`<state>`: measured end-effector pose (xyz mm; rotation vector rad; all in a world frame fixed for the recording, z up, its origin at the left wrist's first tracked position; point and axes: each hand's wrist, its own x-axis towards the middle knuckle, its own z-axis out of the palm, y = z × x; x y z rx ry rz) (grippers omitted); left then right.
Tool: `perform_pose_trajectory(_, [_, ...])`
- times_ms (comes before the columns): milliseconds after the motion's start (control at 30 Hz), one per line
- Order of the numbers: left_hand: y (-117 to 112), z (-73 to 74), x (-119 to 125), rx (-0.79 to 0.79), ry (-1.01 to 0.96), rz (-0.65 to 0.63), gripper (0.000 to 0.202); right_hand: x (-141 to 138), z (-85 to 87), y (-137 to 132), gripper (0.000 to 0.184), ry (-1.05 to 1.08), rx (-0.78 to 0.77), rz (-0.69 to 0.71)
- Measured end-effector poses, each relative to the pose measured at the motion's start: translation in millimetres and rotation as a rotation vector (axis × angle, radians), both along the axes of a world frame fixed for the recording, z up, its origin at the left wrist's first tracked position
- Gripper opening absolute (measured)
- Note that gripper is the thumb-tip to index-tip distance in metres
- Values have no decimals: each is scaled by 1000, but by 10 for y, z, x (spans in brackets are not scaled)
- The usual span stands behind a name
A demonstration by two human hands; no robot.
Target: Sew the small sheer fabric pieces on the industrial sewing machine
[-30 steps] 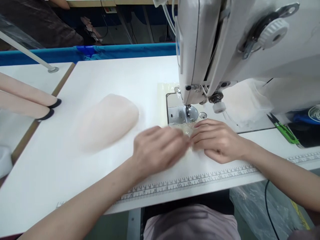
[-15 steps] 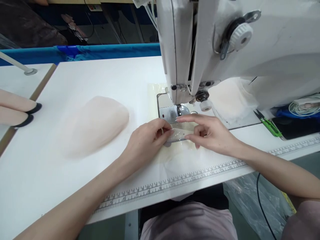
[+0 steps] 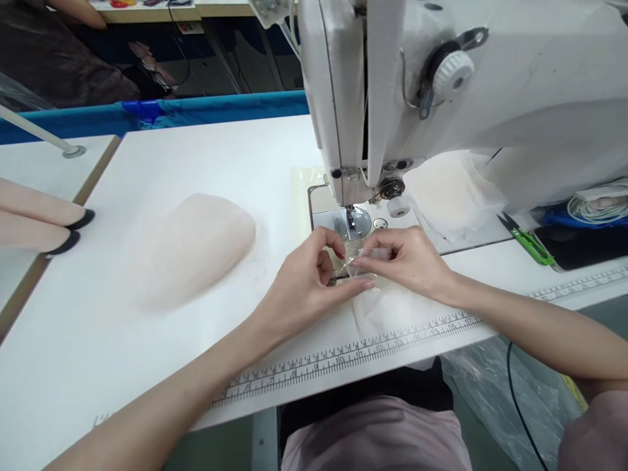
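My left hand [image 3: 307,284] and my right hand [image 3: 407,261] meet just in front of the presser foot [image 3: 350,226] of a white sewing machine [image 3: 441,98]. Both pinch a small sheer pale piece of fabric [image 3: 366,261], lifted a little off the white table [image 3: 196,157]. More of the sheer fabric [image 3: 387,311] trails down toward the printed ruler [image 3: 343,356] at the table's front edge. A stack of pale pink pieces [image 3: 189,248] lies to the left of my left hand.
Another pile of sheer pale fabric [image 3: 451,193] sits under the machine arm at right. Green thread snips [image 3: 527,242] lie beyond it, beside coiled white cord [image 3: 598,206]. Two pink shapes with black tips [image 3: 44,222] rest on the neighbouring table at left.
Both hands have drawn closer together at the needle plate and raised the small sheer piece between their fingertips; a second ago they were pressed flat on it.
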<state>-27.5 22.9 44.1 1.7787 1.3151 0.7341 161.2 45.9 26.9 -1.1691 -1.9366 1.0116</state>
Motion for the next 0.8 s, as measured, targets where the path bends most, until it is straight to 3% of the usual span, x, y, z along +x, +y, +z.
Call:
perform_pose_trajectory(167, [38,19,-20,-165,-105,4,13,12,20,-19,17,-13,40,48])
perform_pose_trajectory(300, [105,45,-76,-293,-220,-13,11,49,70,5,7,30,53,62])
perform_pose_trajectory(400, [107,28,-85,-291,-264,-23,10,77,79,11,7,51,67,60])
perform_pose_trajectory(533, [64,-24,-75,-75,-108,-23,8,90,66,-15,8,44,96,91])
perform_pose_trajectory(800, [-20,-88,-67,505,202,-106,15,86,-9,-51,7,-31,460,139])
